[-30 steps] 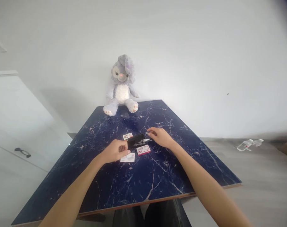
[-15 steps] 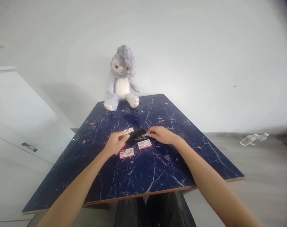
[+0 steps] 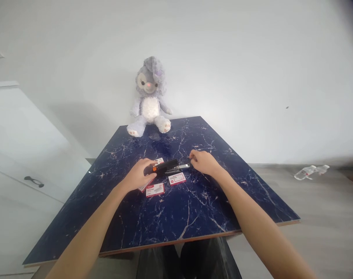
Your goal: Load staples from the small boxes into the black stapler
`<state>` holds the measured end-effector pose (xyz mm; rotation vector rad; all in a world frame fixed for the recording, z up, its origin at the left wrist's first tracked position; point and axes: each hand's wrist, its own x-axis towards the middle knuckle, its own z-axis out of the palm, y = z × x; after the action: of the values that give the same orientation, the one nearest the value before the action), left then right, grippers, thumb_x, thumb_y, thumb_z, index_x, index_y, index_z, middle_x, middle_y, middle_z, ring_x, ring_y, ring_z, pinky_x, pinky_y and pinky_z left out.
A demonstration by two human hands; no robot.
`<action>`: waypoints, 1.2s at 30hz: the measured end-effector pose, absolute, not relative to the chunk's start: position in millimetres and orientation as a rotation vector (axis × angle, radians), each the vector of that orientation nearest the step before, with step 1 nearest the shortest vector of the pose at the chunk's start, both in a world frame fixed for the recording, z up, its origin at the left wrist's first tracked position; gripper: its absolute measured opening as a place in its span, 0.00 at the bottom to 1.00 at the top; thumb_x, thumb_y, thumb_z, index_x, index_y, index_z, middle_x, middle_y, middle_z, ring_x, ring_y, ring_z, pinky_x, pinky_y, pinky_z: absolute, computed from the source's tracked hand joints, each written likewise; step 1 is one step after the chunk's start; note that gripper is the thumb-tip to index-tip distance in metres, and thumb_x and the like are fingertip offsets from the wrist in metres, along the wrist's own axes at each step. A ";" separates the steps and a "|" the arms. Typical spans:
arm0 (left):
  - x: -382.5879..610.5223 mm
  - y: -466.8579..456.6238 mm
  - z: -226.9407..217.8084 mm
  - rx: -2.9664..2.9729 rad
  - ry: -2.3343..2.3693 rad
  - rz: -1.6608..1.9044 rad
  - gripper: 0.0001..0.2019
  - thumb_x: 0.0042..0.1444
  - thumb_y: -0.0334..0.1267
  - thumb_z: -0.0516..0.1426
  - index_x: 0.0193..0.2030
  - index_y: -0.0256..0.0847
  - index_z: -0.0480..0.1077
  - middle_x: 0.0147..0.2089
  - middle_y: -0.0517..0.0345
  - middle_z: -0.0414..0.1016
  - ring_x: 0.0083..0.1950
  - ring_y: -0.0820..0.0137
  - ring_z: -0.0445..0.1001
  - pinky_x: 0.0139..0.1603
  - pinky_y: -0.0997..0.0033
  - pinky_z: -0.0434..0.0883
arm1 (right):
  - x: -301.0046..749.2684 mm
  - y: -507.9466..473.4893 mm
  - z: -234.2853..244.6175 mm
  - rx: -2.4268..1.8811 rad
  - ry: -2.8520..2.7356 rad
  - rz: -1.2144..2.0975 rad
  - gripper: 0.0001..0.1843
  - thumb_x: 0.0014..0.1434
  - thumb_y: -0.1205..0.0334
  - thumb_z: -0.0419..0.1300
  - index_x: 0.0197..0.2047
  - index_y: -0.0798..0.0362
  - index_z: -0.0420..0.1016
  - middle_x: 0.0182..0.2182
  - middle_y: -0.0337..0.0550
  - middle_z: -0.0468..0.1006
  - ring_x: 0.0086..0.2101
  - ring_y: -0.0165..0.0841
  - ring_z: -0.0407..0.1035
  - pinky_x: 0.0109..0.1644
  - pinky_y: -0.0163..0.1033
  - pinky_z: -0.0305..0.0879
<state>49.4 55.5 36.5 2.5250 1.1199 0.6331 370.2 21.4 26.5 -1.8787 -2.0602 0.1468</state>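
Thumb and fingers of my left grip (image 3: 138,175) stand apart, one on either side of the orange-tipped end of the stapler (image 3: 165,167); how firmly they press, if at all, I can't tell. My right grip (image 3: 205,162) is just beside the other end, fingers curled in together, and they hide whether anything small is pinched there. Nearest me, my dark trousers (image 3: 208,257) show past the edge of the tabletop (image 3: 199,217) and, like my forearms, are cut off at the bottom. Next comes a red-and-white box (image 3: 154,190), printed side up, its small lettering mostly too fine to read; a second box lies by my left grip with only a little of it showing. A smaller box (image 3: 177,178) lies just on the near side of the stapler, which itself lies across the tabletop between my two grips. Its metal strip (image 3: 180,167) sticks out from the black body, so I judge the opening to be done and the closing not yet; whether staples sit in that strip is too small to make out. Beyond it, one more box (image 3: 159,160) is partly hidden by my left fingers and the stapler. Farther off, a plush toy (image 3: 151,108) sits at the back, against the wall (image 3: 223,69).
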 end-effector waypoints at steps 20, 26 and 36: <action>49.5 60.2 27.5 2.148 1.068 0.634 0.20 0.53 0.42 0.63 0.52 0.43 0.73 0.50 0.50 0.79 0.47 0.61 0.79 0.52 0.56 0.76 | 335.9 27.7 4.3 -1.765 -2.063 0.143 0.08 0.55 0.56 0.59 0.28 0.51 0.72 0.30 0.41 0.78 0.34 0.36 0.69 0.39 0.37 0.56; 50.1 59.9 25.6 2.054 0.986 0.675 0.17 0.53 0.42 0.64 0.49 0.42 0.74 0.51 0.49 0.79 0.48 0.61 0.79 0.56 0.53 0.74 | 338.4 36.6 6.1 -1.720 -2.096 0.184 0.08 0.52 0.55 0.61 0.28 0.50 0.72 0.29 0.38 0.78 0.31 0.32 0.68 0.33 0.35 0.54; 51.6 58.8 27.1 2.058 0.993 0.680 0.19 0.52 0.42 0.64 0.50 0.40 0.74 0.48 0.49 0.79 0.46 0.61 0.79 0.55 0.52 0.75 | 336.6 38.6 4.8 -1.801 -2.064 0.154 0.13 0.55 0.48 0.61 0.32 0.49 0.76 0.32 0.41 0.80 0.33 0.34 0.70 0.34 0.35 0.56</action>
<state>51.6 58.8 27.1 2.0580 0.9927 0.6802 336.6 38.6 4.8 -1.8010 -2.0637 0.1539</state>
